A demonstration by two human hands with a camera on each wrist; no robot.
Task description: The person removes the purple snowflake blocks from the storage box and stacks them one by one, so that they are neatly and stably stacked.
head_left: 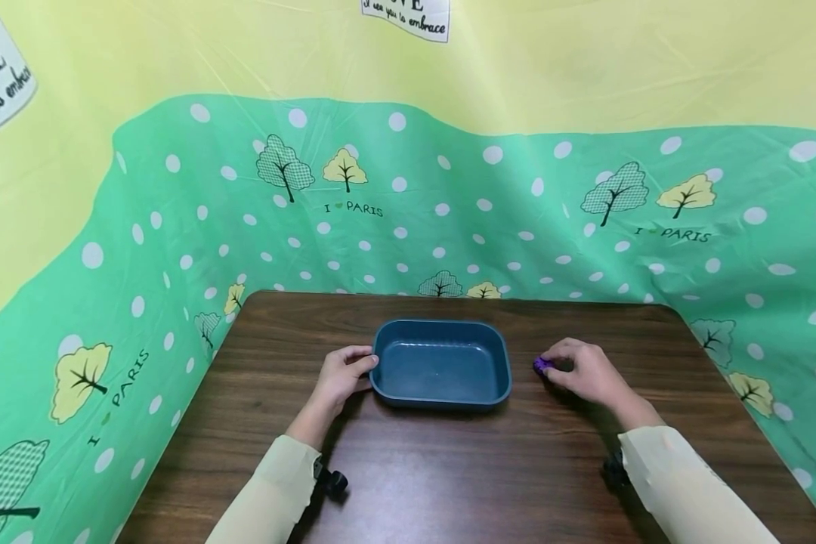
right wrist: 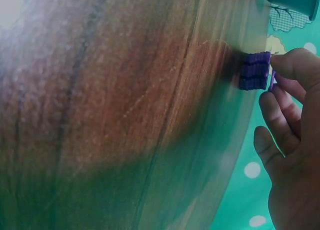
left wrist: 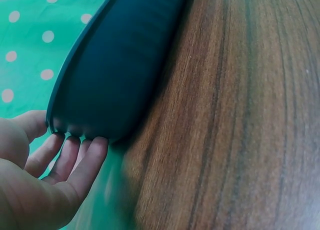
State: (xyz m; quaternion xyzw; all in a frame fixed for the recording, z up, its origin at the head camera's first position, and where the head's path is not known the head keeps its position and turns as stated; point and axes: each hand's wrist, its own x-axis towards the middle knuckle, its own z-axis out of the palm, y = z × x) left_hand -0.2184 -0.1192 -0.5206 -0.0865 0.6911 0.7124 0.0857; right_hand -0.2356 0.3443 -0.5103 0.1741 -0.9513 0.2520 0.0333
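Note:
A dark blue rectangular plastic box (head_left: pixel 442 366), open at the top, stands on the table with its inside bare. My left hand (head_left: pixel 343 374) holds its left end. In the left wrist view the thumb lies at the rim of the box (left wrist: pixel 115 65), and the fingertips (left wrist: pixel 99 145) press the outer end wall. To the right of the box, my right hand (head_left: pixel 588 370) pinches a small purple ridged object (head_left: pixel 542 366) just above or on the tabletop. Seen from the right wrist, the purple object (right wrist: pixel 255 70) has dark ridged rows and a thin lighter part between thumb and fingers.
The brown wood-grain table (head_left: pixel 435 468) reaches back to a green and yellow printed cloth (head_left: pixel 408 189) hung behind and at the sides. A black wrist device (head_left: pixel 333 482) sits at the left cuff.

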